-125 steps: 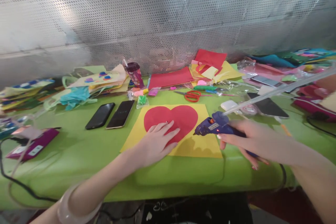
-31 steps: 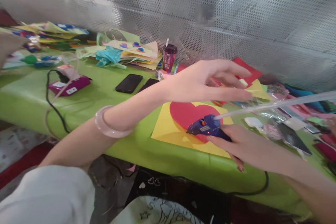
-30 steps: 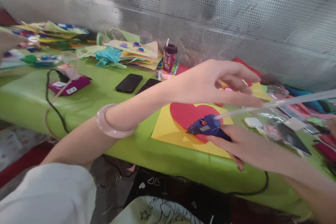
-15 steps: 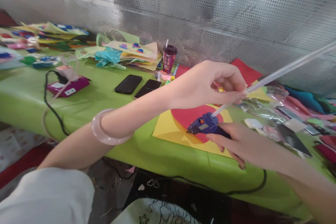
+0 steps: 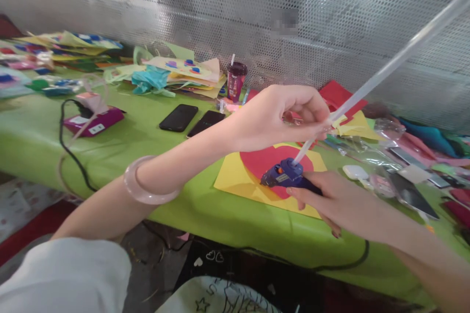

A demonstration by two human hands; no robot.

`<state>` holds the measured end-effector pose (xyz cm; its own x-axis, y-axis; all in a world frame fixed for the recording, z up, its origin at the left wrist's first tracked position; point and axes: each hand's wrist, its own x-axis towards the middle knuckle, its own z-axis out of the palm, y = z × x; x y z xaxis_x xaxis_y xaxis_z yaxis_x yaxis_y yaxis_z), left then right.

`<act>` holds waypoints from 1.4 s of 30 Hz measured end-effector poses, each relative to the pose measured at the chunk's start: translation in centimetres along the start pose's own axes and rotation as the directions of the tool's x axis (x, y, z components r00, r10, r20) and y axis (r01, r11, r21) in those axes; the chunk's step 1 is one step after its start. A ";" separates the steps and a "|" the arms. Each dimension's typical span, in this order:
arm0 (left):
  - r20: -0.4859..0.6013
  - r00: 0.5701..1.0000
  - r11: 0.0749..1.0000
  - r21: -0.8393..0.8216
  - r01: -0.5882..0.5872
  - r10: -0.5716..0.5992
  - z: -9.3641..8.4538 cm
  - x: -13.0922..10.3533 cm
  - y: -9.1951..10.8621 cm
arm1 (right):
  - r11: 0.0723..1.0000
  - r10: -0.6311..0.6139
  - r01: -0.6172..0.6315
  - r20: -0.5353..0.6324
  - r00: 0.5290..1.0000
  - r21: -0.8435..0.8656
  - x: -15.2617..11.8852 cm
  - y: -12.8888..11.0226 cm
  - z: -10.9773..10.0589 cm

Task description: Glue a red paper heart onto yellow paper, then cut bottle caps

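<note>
Pinched between the fingertips of my left hand (image 5: 286, 117) is a long clear glue stick (image 5: 389, 71). It slants up to the right, and its lower end meets the back of a dark blue glue gun (image 5: 286, 173). My right hand (image 5: 341, 200) is wrapped round the glue gun's handle, with the nozzle pointing left and down. Beneath the gun lies a red paper shape with a rounded edge (image 5: 253, 159), on a yellow sheet (image 5: 229, 176). The gun and my hands hide part of both papers.
Two phones (image 5: 178, 118) lie behind my left forearm, and a lidded cup (image 5: 236, 82) stands near the metal wall. A purple power strip (image 5: 97, 124) with a black cable is at left. Paper piles (image 5: 198, 76), plastic wrap and another phone (image 5: 411, 195) cover other parts of the green table (image 5: 183, 210).
The glue stick now stands more steeply, its upper end swung upward. My left hand has shifted slightly left, still pinching it. The glue gun has barely moved.
</note>
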<state>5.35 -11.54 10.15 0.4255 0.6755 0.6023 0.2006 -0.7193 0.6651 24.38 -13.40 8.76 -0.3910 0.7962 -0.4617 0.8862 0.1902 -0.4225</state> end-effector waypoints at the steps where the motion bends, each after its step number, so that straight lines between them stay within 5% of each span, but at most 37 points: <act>1: 0.005 1.000 1.000 0.018 0.004 -0.004 0.0 -0.1 0.0 | 1.000 0.005 -0.005 0.000 1.000 -0.004 0.0 -0.1 0.0; 6: 0.035 0.996 0.988 0.139 0.073 -0.079 -0.2 -0.3 0.2 | 1.000 0.022 -0.022 -0.016 1.000 -0.004 0.3 0.0 0.2; 15: 0.049 0.991 0.986 0.118 0.119 -0.125 -0.2 -0.9 0.3 | 1.000 -0.004 0.005 -0.029 1.000 0.027 0.2 -0.5 0.1; 42: -0.015 0.996 0.996 -0.019 -0.090 0.090 0.3 -1.5 -0.4 | 1.000 -0.004 0.004 -0.054 0.999 -0.006 0.2 -0.4 0.0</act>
<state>4.91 -12.36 8.86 0.4284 0.6103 0.6664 0.1447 -0.7743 0.6161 23.98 -13.32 8.87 -0.3809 0.8253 -0.4170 0.8860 0.1967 -0.4199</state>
